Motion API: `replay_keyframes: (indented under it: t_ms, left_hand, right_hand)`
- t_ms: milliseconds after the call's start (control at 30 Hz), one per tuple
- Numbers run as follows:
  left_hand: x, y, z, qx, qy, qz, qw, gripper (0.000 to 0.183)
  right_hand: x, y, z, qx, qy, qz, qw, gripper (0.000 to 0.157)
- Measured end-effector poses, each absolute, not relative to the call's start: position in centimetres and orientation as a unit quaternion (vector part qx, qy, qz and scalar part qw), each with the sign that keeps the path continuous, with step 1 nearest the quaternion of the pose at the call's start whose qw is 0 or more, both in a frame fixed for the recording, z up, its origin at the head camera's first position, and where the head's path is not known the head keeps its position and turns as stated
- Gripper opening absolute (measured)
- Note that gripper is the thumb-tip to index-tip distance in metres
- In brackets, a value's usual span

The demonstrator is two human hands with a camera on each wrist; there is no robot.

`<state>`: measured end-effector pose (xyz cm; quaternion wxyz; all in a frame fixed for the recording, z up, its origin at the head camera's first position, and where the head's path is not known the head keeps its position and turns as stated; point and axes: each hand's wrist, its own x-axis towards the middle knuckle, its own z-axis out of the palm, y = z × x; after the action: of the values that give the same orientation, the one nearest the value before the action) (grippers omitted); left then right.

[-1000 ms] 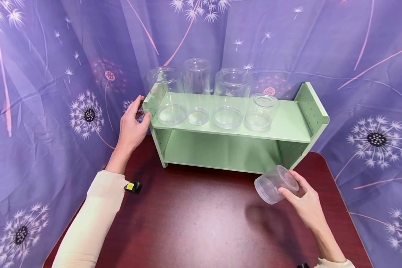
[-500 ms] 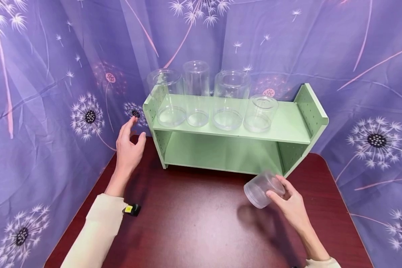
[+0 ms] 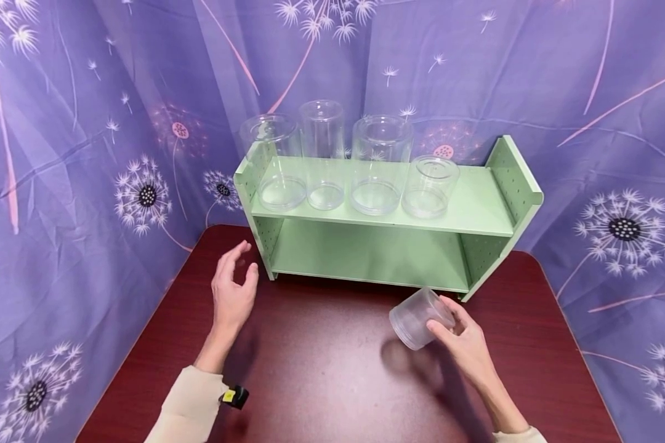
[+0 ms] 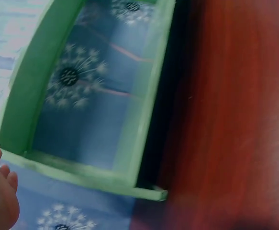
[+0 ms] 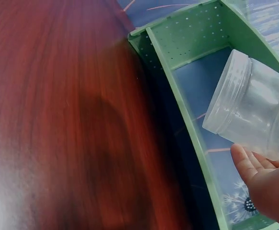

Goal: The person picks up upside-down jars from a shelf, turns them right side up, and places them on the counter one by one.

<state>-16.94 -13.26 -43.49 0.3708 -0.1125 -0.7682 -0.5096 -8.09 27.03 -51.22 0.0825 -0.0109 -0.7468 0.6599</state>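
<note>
My right hand (image 3: 465, 347) grips a short clear plastic jar (image 3: 418, 317) by one end, tilted above the table in front of the shelf's right half. In the right wrist view the ridged end of the jar (image 5: 247, 105) points away from the palm. To the left, my left hand (image 3: 234, 295) hovers over the table near the shelf's left foot, fingers loosely bent and holding nothing. A green two-tier shelf (image 3: 366, 252) stands at the back. On its top tier is a row of clear jars: a wide one (image 3: 279, 166), a tall narrow one (image 3: 324, 160), another wide one (image 3: 379, 169) and a short one (image 3: 429, 191).
The dark red wooden table (image 3: 310, 381) extends in front of the shelf. Purple curtains (image 3: 449, 55) with a dandelion print hang behind and at both sides. The shelf's raised right side panel (image 3: 512, 191) stands beyond the short jar.
My left hand has let go of the shelf's left side panel and come down toward me over the table. The right hand has carried the jar leftward and slightly nearer.
</note>
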Motion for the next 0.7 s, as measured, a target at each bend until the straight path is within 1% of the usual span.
replay_keyframes:
  t_ms: [200, 433, 533, 700]
  left_hand:
    - [-15.3, -11.6, -45.7, -0.145, -0.789, -0.519, 0.295, 0.046]
    - [-15.4, -10.0, -51.6, -0.189, -0.794, -0.533, 0.224, 0.053]
    - [-14.9, -9.2, -52.9, -0.205, -0.794, -0.544, 0.177, 0.055]
    - [-13.8, -7.6, -54.0, -0.222, -0.79, -0.565, 0.089, 0.056]
  right_hand:
    - [-8.0, 25.7, -51.6, -0.023, -0.737, 0.671, 0.075, 0.057]
    - [-7.8, 24.0, -52.1, -0.035, -0.722, 0.688, 0.061, 0.059]
    - [-7.8, 23.4, -52.2, -0.037, -0.723, 0.688, 0.053, 0.06]
    - [-7.7, 22.7, -52.3, -0.034, -0.724, 0.688, 0.042, 0.06]
